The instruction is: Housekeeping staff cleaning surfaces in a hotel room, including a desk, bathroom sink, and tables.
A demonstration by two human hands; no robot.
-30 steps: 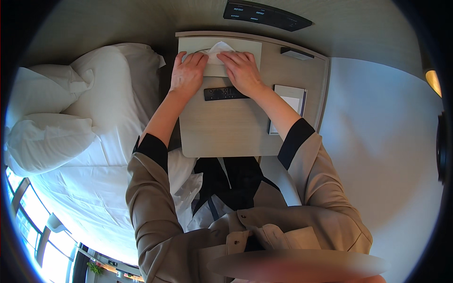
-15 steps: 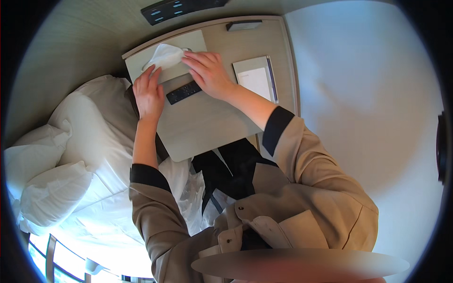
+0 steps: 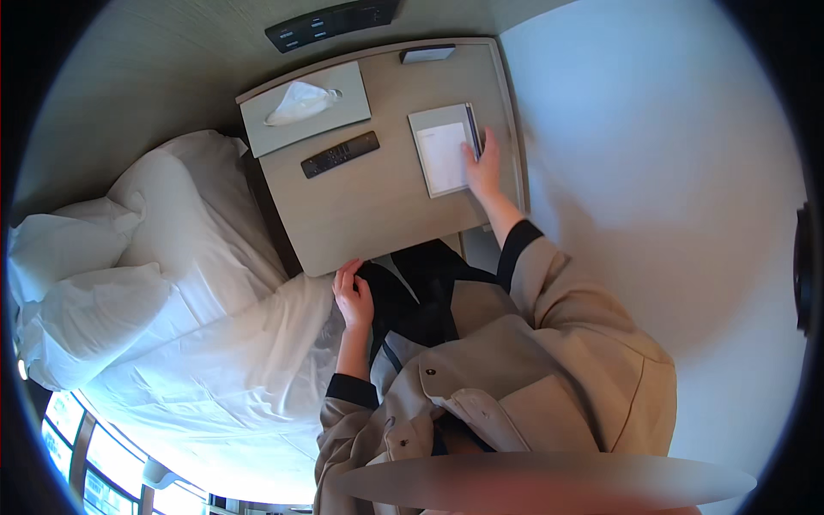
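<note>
We log a pale stationery tray on the right-hand part of the table, a white notepad lying in it and a slim dark pen along its right long side. The tray's long axis runs away from the body, far end leaning slightly left; the pen lies nearly parallel. Right hand much the nearer: it comes in at the tray's lower right side, thumb by the notepad's edge, fingers outside the pen. We see thumb and fingers apart, but cannot tell whether they press on pen or tray. Left hand well apart, at the table's front edge, nearer the body and left of the tray; fingers loose, nothing visible in them, contact with the edge unclear. Left of the tray we note a black remote control; beyond it, a tissue box.
</note>
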